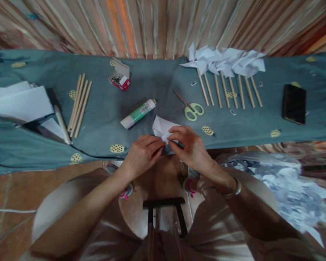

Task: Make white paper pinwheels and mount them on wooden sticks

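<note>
At the front edge of the cloth-covered table, a white piece of paper [163, 125] with folded points lies between my hands. My left hand [144, 153] pinches its near left part with closed fingers. From the other side, my right hand [188, 146] grips the paper between bent thumb and fingers. The paper's near edge is partly hidden by my fingers. Just beyond it lies a glue stick [138, 114] with a green label. Scissors [190, 108] with light green handles rest to the right, their blades pointing away from me.
Several paper pinwheels [225, 63] on wooden sticks lie at the back right. A phone [294, 104] is farther right. Loose sticks [80, 105], a small red box of pins [120, 78] and white sheets [21, 101] are on the left. A bag of paper pieces [296, 192] stands lower right.
</note>
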Tool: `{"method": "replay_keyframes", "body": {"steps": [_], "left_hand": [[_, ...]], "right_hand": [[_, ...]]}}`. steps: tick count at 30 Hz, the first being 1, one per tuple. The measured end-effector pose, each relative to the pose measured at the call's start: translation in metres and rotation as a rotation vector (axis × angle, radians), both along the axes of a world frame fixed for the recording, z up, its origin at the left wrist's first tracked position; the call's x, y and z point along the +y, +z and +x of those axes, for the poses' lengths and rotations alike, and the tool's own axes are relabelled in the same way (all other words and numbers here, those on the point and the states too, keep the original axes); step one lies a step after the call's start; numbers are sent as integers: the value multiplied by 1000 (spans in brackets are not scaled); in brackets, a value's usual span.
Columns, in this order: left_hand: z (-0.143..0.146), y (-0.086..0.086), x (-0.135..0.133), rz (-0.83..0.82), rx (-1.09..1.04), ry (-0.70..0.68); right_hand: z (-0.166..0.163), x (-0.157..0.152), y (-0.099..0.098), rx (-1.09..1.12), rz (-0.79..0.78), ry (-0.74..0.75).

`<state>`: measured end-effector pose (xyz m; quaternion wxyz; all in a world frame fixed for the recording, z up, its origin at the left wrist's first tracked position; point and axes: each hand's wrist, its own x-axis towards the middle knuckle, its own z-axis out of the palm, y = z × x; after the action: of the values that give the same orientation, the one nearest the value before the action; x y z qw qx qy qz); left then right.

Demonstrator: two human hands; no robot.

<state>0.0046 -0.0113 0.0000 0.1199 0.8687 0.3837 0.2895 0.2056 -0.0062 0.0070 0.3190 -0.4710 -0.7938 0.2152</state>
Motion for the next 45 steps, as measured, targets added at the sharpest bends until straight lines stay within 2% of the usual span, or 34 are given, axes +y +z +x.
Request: {"method": "replay_keyframes", "body": {"steps": [11,16,21,27,30,35,38,45], "left_hand": [[1,1,0,-4,-23,-1],[0,-1,0,5,2,15],[1,0,1,15,-3,-8],[2,1,0,7,56,11],[2,1,0,33,67,13],[1,2,1,77,73,-8],[-1,2,2,123,94,-8],[-14,5,13,220,148,-6]], "right_hand": [[-2,0,-1,-47,56,15],[-5,-2,-3,-158,78,73],[-12,-6,-12,-235,138,104],[-20,-7,-23,-236,200,50],[-20,-6,-20,-195,197,58],[-11,-4,-6,-90,87,125],[0,-2,-3,-46,76,102],[14,0,-3,-195,113,36]]}}
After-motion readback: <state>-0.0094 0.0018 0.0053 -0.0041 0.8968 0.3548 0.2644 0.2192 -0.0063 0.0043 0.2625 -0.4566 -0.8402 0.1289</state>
